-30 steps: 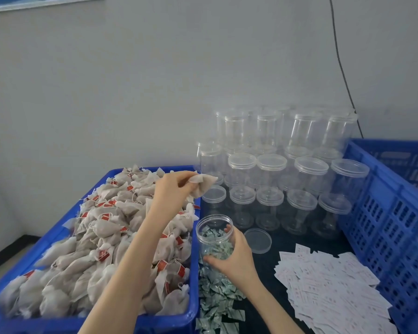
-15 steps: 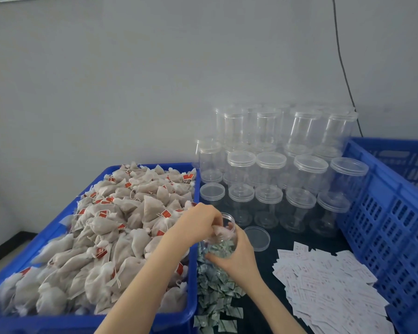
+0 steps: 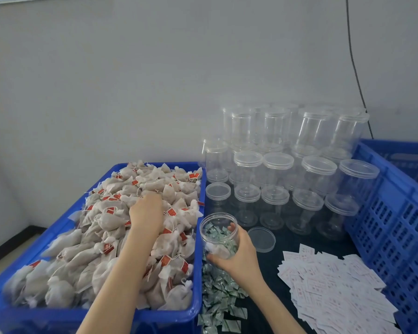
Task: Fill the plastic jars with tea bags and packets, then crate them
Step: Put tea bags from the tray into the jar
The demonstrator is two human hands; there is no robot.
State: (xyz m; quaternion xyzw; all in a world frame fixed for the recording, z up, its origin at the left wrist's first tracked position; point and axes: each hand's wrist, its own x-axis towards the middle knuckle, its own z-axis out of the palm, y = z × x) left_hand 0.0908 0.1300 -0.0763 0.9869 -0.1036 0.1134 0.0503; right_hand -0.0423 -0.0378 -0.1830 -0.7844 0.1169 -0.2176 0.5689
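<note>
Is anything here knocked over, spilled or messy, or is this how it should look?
Nothing looks knocked over. The green packets lie in a loose heap beside the blue bin, some hanging over the table's front edge. One lid lies off its jar, likely belonging to the open jar held by the right hand.

Single head view, looking forward and down, close over table (image 3: 282,247)

A dark tabletop (image 3: 285,244) carries everything. Left of the left hand (image 3: 146,213) stands a blue bin (image 3: 196,237) heaped with tea bags. Under the right hand (image 3: 239,256) lies a strip of green-and-white packets (image 3: 217,295). Just right of that hand rests a loose clear lid (image 3: 261,238), nearer it a spread of white packets (image 3: 333,290). Beyond the hands stand stacked lidded clear jars (image 3: 275,179); far right, a blue slotted crate (image 3: 393,225).
</note>
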